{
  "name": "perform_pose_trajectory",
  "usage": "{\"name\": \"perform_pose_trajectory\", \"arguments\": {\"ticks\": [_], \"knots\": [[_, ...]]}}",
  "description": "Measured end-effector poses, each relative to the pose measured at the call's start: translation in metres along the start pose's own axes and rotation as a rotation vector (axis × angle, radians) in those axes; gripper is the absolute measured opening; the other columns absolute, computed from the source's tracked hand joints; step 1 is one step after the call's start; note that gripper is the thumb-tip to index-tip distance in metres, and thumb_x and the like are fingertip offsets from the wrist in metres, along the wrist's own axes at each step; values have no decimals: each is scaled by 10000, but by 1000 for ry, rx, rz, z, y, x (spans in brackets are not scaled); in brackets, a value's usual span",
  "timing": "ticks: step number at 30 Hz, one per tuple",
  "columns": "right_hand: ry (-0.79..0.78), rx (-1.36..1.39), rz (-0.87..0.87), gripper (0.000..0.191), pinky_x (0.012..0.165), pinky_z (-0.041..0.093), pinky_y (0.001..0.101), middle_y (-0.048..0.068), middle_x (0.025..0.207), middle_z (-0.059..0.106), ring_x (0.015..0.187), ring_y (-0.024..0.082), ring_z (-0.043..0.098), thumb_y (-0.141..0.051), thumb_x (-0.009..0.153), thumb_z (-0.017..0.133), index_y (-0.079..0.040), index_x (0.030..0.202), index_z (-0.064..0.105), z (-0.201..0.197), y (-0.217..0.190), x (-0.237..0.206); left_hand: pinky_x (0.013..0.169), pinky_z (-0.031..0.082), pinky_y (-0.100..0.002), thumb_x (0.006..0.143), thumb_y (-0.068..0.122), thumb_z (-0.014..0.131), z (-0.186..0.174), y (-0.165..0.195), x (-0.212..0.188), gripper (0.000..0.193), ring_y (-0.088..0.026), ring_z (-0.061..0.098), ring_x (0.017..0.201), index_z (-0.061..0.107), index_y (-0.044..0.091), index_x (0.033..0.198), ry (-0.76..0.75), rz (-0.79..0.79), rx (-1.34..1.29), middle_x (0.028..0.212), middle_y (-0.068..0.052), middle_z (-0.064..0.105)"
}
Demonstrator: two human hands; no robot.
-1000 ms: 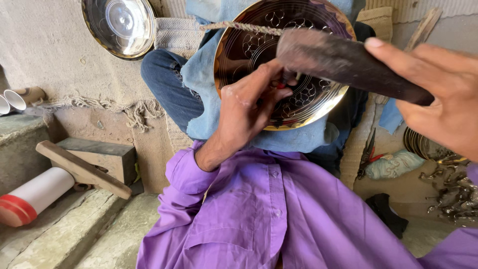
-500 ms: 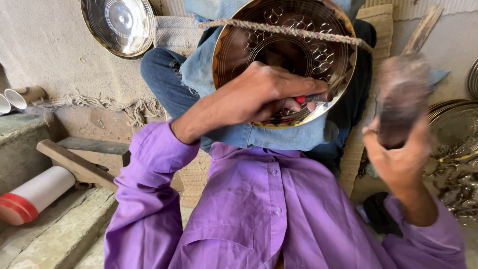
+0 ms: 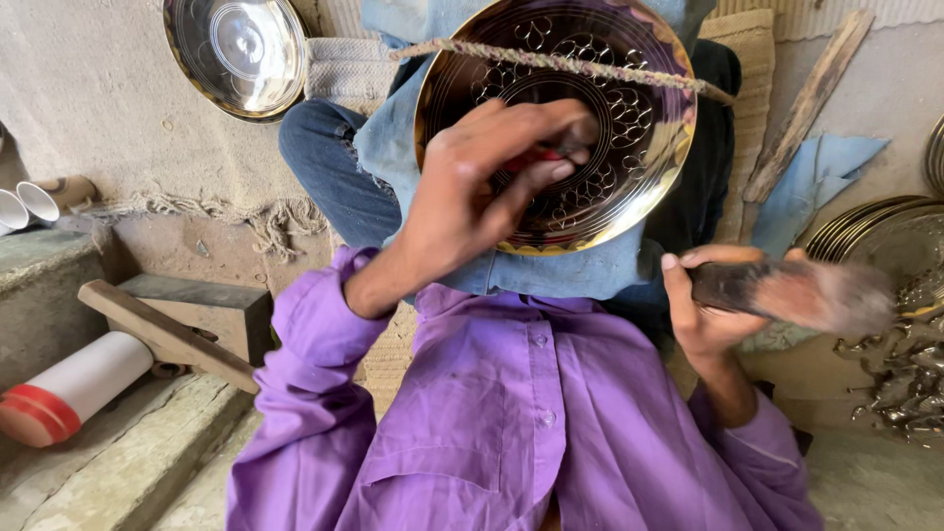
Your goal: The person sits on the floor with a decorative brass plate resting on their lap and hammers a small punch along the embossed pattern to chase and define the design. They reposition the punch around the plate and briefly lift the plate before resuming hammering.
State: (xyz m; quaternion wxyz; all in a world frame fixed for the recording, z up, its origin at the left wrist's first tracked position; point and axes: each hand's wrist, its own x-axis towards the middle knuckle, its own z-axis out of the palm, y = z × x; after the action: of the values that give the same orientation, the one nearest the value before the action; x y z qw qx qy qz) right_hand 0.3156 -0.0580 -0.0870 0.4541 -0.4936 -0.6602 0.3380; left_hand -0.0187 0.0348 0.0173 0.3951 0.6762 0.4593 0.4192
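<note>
A round brass plate (image 3: 634, 147) with an engraved loop pattern leans on my blue-jeaned knees, with a braided cord (image 3: 551, 61) stretched across its top. My left hand (image 3: 482, 197) rests on the plate's face, fingers pinched around a small red-handled tool (image 3: 536, 157) that it largely hides. My right hand (image 3: 703, 310) is lower right of the plate, gripping a dark wooden mallet (image 3: 796, 293) whose head is blurred with motion and apart from the plate. Purple shirt sleeves cover both arms.
A second shiny plate (image 3: 236, 49) leans on the wall at top left. A white roll with a red end (image 3: 69, 388), a wooden block (image 3: 182, 320) and white cups (image 3: 25, 205) lie left. Stacked plates (image 3: 880, 231), metal scraps (image 3: 900, 383) and a plank (image 3: 806, 98) are right.
My right hand swung the mallet from up against the plate down and out to the lower right. My left hand stayed on the plate with the small tool.
</note>
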Motion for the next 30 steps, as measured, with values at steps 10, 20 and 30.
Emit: {"name": "perform_pose_trajectory", "arguments": {"ticks": [10, 20, 30], "knots": [[-117, 5, 320, 566, 848, 538, 265, 102, 1023, 674, 886, 143, 650, 43, 1020, 808, 25, 1445, 436, -21, 20, 12, 788, 636, -239, 977, -20, 775, 20, -3, -21, 462, -120, 774, 984, 555, 39, 1379, 105, -221, -54, 1178, -63, 761], [-261, -118, 124, 364, 790, 548, 331, 158, 1015, 686, 868, 211, 678, 33, 1016, 815, 42, 1276, 561, -51, -53, 117, 846, 665, -228, 1006, -40, 746, 18, -5, -21, 458, -151, 781, 1104, 530, 33, 1403, 95, -148, -64, 1263, -67, 746], [-616, -521, -238, 625, 695, 566, 364, 196, 952, 687, 803, 262, 696, 58, 803, 807, 32, 1383, 576, -32, -110, 182, 854, 640, -276, 978, 20, 783, 18, -10, -19, 497, -200, 783, 1104, 553, 55, 1418, 46, -116, -2, 1218, -72, 751]]}}
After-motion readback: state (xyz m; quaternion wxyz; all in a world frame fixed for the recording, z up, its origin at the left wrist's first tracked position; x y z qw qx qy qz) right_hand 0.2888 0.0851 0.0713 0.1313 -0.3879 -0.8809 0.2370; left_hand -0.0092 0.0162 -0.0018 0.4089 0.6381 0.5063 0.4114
